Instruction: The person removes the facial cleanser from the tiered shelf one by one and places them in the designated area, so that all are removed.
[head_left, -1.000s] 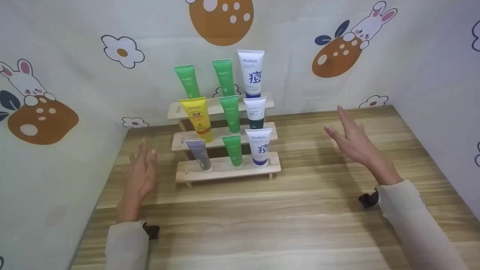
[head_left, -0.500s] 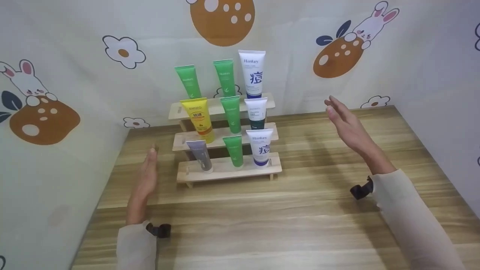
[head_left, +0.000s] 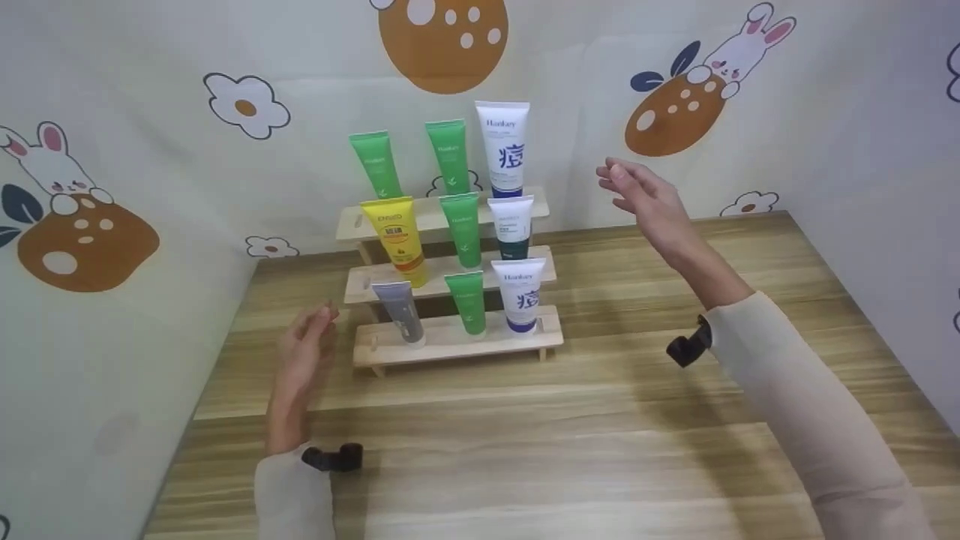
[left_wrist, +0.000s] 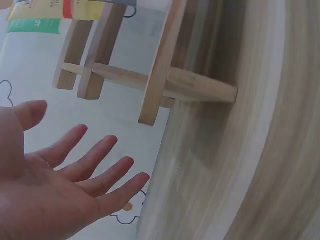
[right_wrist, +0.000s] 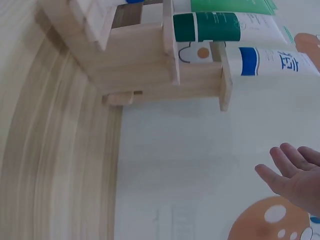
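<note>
My left hand (head_left: 301,352) hovers just left of the wooden three-tier rack (head_left: 457,349), its fingers spread and holding nothing in the left wrist view. To the right of the top tier, my right hand (head_left: 652,206) is raised, relaxed and holding nothing. The tall white tube (head_left: 502,146) on the top tier is nearest to it, beside two green tubes (head_left: 448,154). The middle tier bears a yellow tube (head_left: 397,236), a green tube (head_left: 460,229) and a white tube with a dark green base (head_left: 513,225). Below stand a grey tube (head_left: 401,311), a green tube (head_left: 467,300) and a white-and-blue tube (head_left: 520,292).
The rack stands toward the back of a wood-grain table (head_left: 525,442). Behind it hangs a pale curtain (head_left: 322,105) printed with rabbits, flowers and brown spotted shapes, also covering both sides. Black wrist cameras (head_left: 690,343) sit on both wrists.
Both hands have moved inward toward the rack. The right hand has gone left and up, the left hand right. The tubes and rack stay as they were.
</note>
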